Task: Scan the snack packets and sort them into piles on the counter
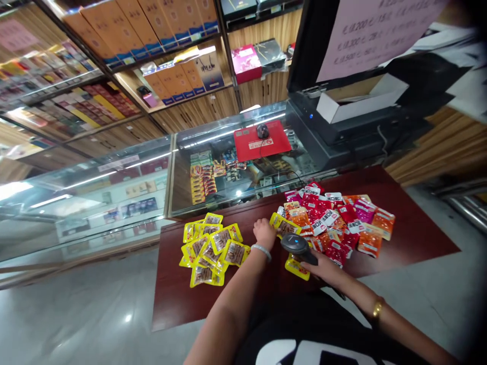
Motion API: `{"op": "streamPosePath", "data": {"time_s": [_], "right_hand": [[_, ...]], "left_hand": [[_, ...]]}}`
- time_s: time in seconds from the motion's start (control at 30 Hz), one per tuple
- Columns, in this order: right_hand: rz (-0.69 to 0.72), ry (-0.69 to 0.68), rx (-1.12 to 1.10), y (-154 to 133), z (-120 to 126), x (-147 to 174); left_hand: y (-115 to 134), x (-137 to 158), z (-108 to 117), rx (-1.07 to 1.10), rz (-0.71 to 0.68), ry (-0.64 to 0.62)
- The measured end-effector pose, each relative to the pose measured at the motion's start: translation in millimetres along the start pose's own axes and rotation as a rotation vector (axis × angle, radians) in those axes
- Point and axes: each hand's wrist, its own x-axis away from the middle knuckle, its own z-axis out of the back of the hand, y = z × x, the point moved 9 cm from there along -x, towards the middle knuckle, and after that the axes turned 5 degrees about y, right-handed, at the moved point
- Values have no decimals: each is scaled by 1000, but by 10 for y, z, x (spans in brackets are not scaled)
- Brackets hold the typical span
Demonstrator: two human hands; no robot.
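Black scanner (295, 245) wrapped in its fingers, the right hand (322, 267) angles inward. The left hand (264, 232) stretches forward, fingers half-curled at a yellow packet (286, 226) (grip unclear).

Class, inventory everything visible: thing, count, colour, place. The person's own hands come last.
smooth tabletop: one, dark red, foreground
flat plastic packets: roughly ten, yellow, piled tabletop left
loose flat packets: at least two, yellow, tabletop middle
glossy plastic packets: many, mostly red, orange, magenta, tabletop right
handheld plastic scanner: one, black, right hand
glass counter: two sections, clear, beyond tabletop
rectangular mouse mat: one, red, on glass counter
rounded mouse: one, black, on mat
open box: one, white, atop black machine
handwritten paper sheet: one, pink, upper right
tall boxes: many, brown-and-blue, wood-grain shelves
left hand: one, bare, beside loose packet
right hand: one, bare, holding scanner
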Motion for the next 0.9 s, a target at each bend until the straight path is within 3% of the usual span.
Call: {"op": "streamPosePath", "data": {"time_s": [0.17,0.4,0.6,0.7,0.77,0.83,0.9], "right_hand": [[-49,20,-2,61,104,88],[-40,16,5,-54,24,53],[86,-49,97,-309,-214,-79],[101,-94,152,-369,-333,-120],[99,-128,171,-390,-407,-134],[97,-165,163,-393,-473,-139],[87,-179,148,-364,-501,-143]], "left_hand": [[-123,-11,-14,264,2,-57],[-780,152,355,692,125,145],[-987,389,531,866,216,219],[-1164,489,734,862,267,262],[-1361,582,984,764,300,317],[-1573,727,1335,537,331,456],[-1629,903,1666,236,309,638]]}}
